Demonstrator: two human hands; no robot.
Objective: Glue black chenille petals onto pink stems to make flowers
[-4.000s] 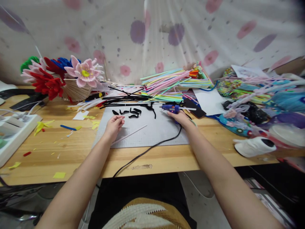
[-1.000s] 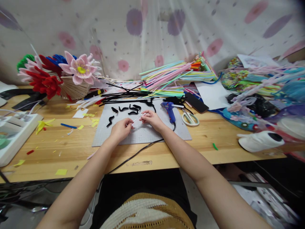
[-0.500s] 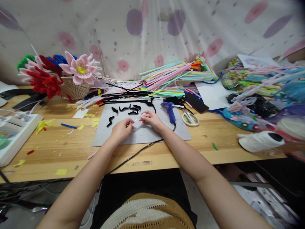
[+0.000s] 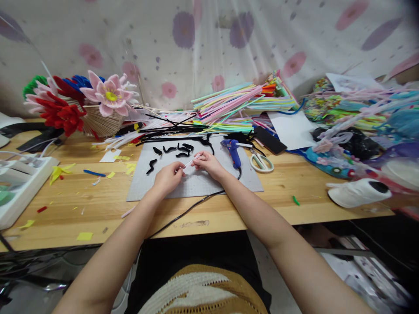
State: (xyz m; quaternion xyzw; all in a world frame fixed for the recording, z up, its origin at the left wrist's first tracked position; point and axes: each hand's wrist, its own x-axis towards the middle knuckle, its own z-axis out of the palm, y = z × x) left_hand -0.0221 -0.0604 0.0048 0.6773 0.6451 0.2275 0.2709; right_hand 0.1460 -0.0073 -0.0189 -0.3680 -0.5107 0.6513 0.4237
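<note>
At the far left of the tabletop [image 4: 98,213], yellow scraps and a short blue strip [image 4: 94,173] lie loose. Next comes the grey mat [image 4: 140,187], where a bent black piece [image 4: 151,165] rests alone near its left side, with the other short black pieces [image 4: 187,146] grouped above the hands. A pale pink stick [image 4: 128,212] shows beside the left forearm, at the mat's near side.

The left hand [image 4: 166,178] pinches the lower end of a thin pale strand [image 4: 188,164] between its fingers. The strand slants up over the middle of the mat to the right hand [image 4: 209,165], whose fingers grip its upper end. The right hand has let go of the glue gun and come over to the left one, so both are now on the strand. In the last half second their hold has barely shifted.

Right of them, the blue glue gun [image 4: 233,152] now lies on the mat, its black cord [image 4: 183,214] running back past the mat's near edge. Further right are the scissors [image 4: 262,163], closed at the mat's side, and a white spool [image 4: 358,193] on its side.
</note>
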